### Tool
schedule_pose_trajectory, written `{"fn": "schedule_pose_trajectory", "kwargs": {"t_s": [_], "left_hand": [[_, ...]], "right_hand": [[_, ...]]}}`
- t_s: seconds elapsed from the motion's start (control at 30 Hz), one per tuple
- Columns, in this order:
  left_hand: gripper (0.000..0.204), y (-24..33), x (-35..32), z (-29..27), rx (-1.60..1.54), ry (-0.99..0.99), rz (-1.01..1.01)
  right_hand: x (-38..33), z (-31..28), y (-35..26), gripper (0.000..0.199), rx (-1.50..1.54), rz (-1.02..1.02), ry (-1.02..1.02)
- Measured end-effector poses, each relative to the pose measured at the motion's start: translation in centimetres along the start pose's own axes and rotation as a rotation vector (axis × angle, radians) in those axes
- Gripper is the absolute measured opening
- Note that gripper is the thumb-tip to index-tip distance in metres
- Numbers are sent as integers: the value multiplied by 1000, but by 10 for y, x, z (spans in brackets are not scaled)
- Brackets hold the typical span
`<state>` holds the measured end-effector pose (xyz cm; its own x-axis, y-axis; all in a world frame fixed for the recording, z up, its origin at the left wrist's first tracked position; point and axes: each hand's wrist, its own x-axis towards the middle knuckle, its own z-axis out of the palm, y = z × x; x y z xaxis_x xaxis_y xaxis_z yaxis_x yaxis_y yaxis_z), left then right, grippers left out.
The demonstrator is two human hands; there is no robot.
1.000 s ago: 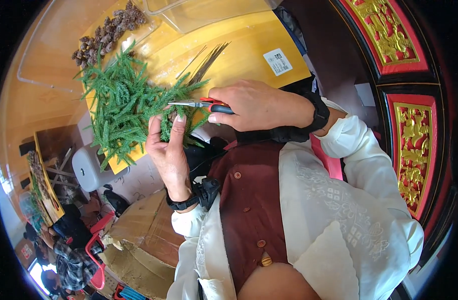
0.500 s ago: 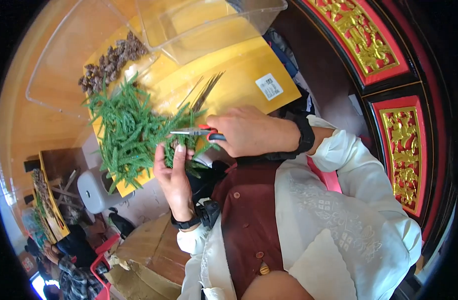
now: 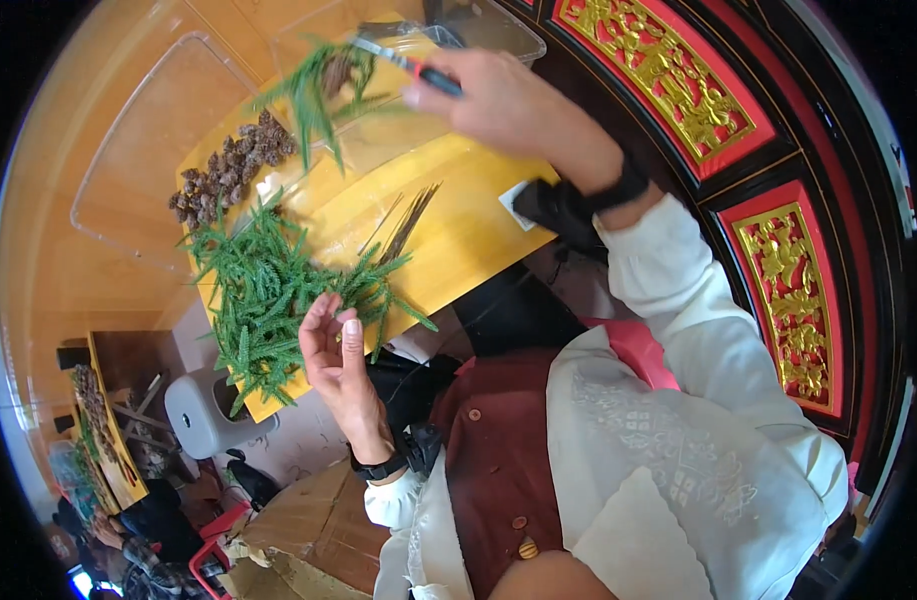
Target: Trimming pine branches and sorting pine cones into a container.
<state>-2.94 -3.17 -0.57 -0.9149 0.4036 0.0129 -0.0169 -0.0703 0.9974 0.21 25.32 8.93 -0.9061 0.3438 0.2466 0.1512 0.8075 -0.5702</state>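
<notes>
A yellow table (image 3: 468, 240) bears a clear tray (image 3: 148, 170), a heap of green sprigs (image 3: 268, 290) and pine cones (image 3: 223, 170). The right hand (image 3: 508, 100) grips scissors (image 3: 408, 62) and a sprig (image 3: 313, 95) over the tray. The left hand (image 3: 333, 345), half open and empty, hovers beside the heap.

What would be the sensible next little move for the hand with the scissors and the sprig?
Probably lower the sprig into the clear box and let go. The right hand, gripping the scissors, holds it hanging right over that box, beyond the green pile, while the left hand is open and empty by the pile.
</notes>
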Motion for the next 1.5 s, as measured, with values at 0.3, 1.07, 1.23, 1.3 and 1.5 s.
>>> {"fn": "schedule_pose_trajectory", "kwargs": {"t_s": [0.3, 1.07, 1.23, 1.3, 1.5], "left_hand": [[38, -2, -4, 7, 29, -24, -68], [29, 44, 56, 4, 993, -287, 385], [29, 68, 120, -42, 746, -379, 100], [28, 79, 151, -55, 648, -367, -79], [51, 58, 270, -76, 762, -391, -113]], "right_hand": [[-9, 5, 23, 35, 213, 149, 394], [-86, 104, 91, 51, -296, 222, 179], [-90, 104, 85, 56, -303, 142, 242], [-91, 101, 78, 58, -248, 67, 307], [-104, 110, 72, 60, -138, -133, 306]]}}
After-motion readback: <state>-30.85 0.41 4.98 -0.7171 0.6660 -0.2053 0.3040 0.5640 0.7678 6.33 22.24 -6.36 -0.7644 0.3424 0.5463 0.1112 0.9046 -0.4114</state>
